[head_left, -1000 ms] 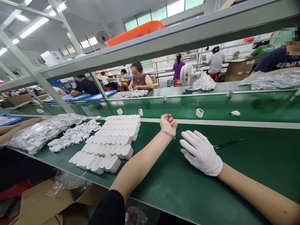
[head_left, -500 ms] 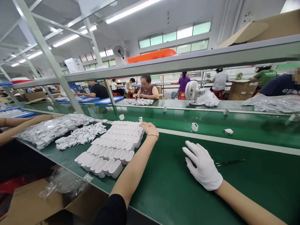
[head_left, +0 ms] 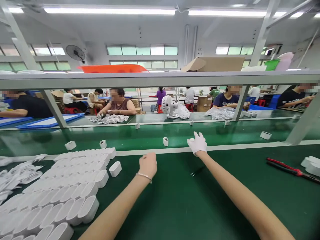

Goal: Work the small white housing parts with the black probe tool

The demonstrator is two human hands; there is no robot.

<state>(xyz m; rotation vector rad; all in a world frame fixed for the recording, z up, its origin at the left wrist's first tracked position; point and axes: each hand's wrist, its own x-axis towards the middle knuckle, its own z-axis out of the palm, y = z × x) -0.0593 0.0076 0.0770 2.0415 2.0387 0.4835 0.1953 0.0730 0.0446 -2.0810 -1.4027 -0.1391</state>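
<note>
My bare left hand (head_left: pixel 148 165), a bracelet on its wrist, hovers over the green bench (head_left: pixel 175 200) with its fingers curled in; whether anything is inside them is hidden. A loose white oval shell (head_left: pixel 115 169) lies just left of it, beside the rows of white oval shells (head_left: pixel 75 186). My white-gloved right hand (head_left: pixel 197 143) reaches to the bench's far edge at the white strip (head_left: pixel 237 146), fingers apart and holding nothing. A small white shell (head_left: pixel 165 141) stands on the conveyor belt (head_left: pixel 140 135) to its left.
Dark tweezers (head_left: pixel 197 171) lie between my forearms. Red-handled pliers (head_left: pixel 287 166) and white parts (head_left: pixel 311 164) sit at the right. More shells ride the belt. A grey shelf beam (head_left: pixel 150 79) crosses overhead. Beyond the belt stand a fan (head_left: pixel 168 106) and several seated workers.
The view swung up and to the right. My left hand left the far end of the shell rows and pulled back right. My gloved right hand lifted off the bench and reached forward to the belt edge.
</note>
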